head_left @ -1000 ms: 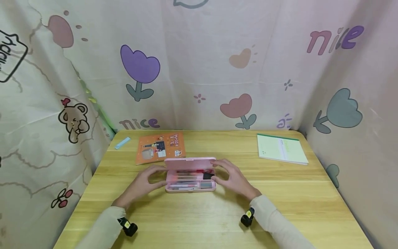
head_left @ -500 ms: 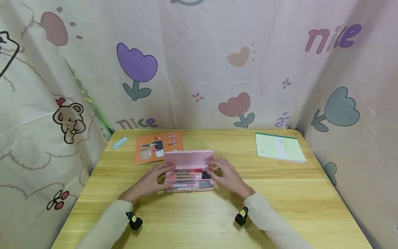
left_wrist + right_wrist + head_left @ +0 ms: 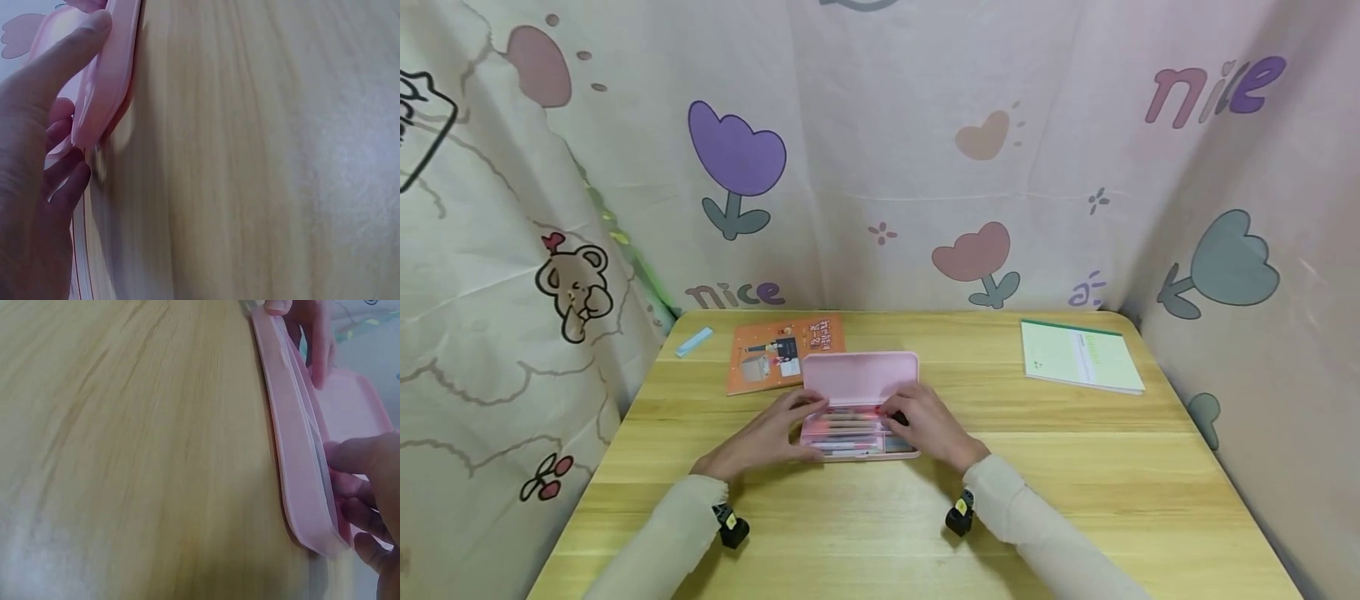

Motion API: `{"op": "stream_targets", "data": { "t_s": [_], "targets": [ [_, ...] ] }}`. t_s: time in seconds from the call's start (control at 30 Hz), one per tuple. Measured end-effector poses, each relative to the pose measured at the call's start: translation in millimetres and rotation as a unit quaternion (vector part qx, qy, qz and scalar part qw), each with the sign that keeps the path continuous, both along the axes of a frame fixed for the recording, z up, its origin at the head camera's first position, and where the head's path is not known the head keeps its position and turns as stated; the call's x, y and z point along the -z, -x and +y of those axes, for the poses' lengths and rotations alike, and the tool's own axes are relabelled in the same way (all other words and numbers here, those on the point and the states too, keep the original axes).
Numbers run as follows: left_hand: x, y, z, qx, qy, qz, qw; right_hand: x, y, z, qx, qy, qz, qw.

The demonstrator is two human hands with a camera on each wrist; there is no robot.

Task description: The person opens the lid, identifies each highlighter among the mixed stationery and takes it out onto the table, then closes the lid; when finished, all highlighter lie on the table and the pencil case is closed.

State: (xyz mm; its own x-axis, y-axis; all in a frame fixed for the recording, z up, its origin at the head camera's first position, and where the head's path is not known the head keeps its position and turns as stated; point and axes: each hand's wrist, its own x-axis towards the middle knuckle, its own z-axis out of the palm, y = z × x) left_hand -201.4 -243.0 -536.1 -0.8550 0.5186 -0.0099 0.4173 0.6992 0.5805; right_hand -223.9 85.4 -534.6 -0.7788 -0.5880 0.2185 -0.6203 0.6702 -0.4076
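Note:
A pink pencil case (image 3: 861, 377) stands on the table with its lid raised. Pencils (image 3: 848, 422) lie in its rear compartment and pens (image 3: 848, 447) in the front one. My left hand (image 3: 771, 435) grips the left end, and in the left wrist view its thumb (image 3: 84, 40) presses the case's outer wall. My right hand (image 3: 931, 427) reaches into the right end, fingers bent, around a small black object (image 3: 900, 418) whose kind I cannot tell. In the right wrist view those fingertips (image 3: 340, 456) dip behind the case wall, so whether they pinch anything is hidden.
An orange book (image 3: 767, 367) lies behind the case to the left, partly behind the lid. Left of it is a light blue strip (image 3: 694, 342). A pale green notebook (image 3: 1078, 358) lies at the back right of the wooden table (image 3: 880, 533). Patterned curtains hang around it.
The lid has tipped further back, and the case stands wider open. My right hand has moved from the lid and right edge leftward into the case. The left hand has come further over the left end.

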Motion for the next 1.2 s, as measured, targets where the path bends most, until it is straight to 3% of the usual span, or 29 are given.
{"op": "stream_targets", "data": {
  "t_s": [0.3,0.57,0.77,0.93,1.2],
  "targets": [
    [1.0,0.9,1.4,-0.003,-0.013,-0.008,0.9999,-1.6,-1.4,-11,0.015,-0.035,0.070,0.9968],
    [4.0,2.6,1.2,0.001,-0.024,-0.009,0.9997,-0.6,-3.3,-18,0.028,-0.052,0.089,0.9943],
    [5.2,2.9,0.0,0.000,-0.023,-0.010,0.9997,-4.7,-2.2,-19,0.000,-0.015,0.091,0.9958],
    [5.1,2.8,0.1,-0.003,-0.023,-0.019,0.9995,-8.0,-0.7,-14,-0.022,0.010,0.059,0.9980],
    [4.0,2.2,1.6,-0.004,-0.021,-0.015,0.9997,-12.8,7.6,40,0.007,0.120,0.045,0.9918]
  ]
}}
